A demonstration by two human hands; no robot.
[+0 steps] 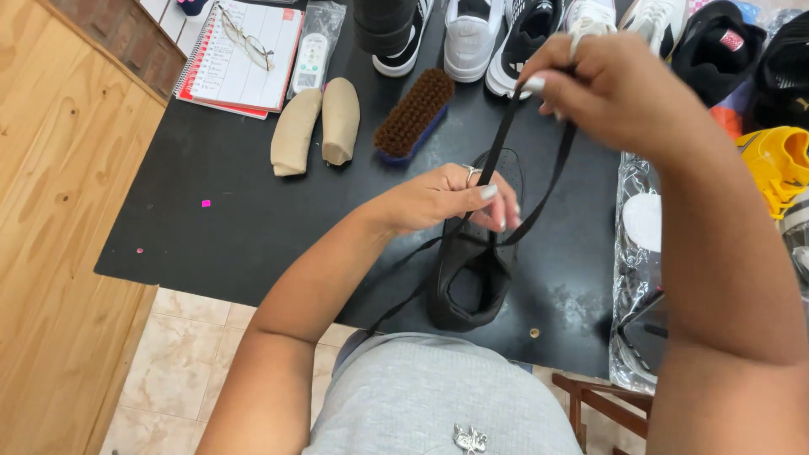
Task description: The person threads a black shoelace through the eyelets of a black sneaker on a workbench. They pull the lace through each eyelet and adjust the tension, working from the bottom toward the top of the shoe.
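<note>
1. The black table (253, 211) is the largest thing in view; every place below is given relative to the black shoe that lies on it.
2. A row of sneakers (472, 34), white and black, stands along the table's far edge, well beyond the black shoe.
3. A clear plastic bag (640, 253) lies just right of the shoe, with a yellow shoe (779, 164) farther right.
4. The black shoe (472, 278) rests on the table's near part, directly before the person, its opening toward the near edge.
5. A notebook (240, 59) with a pair of glasses (249, 38) on it lies far to the upper left of the shoe.
6. The right hand (615, 88) is raised above and beyond the shoe, fingers pinched narrowly on the black lace, pulling it taut upward.
7. The left hand (447, 198) rests on the shoe's upper, fingers closed on the lace where it meets the shoe; a ring shows on one finger.
8. A brown-bristled brush (413, 114) lies beyond the shoe, to its upper left.
9. Two beige shoe forms (316, 126) lie side by side left of the brush, well away from the shoe.
10. The black lace (506, 143) runs from the shoe up to the right hand, a loose end trailing toward the near left.
</note>
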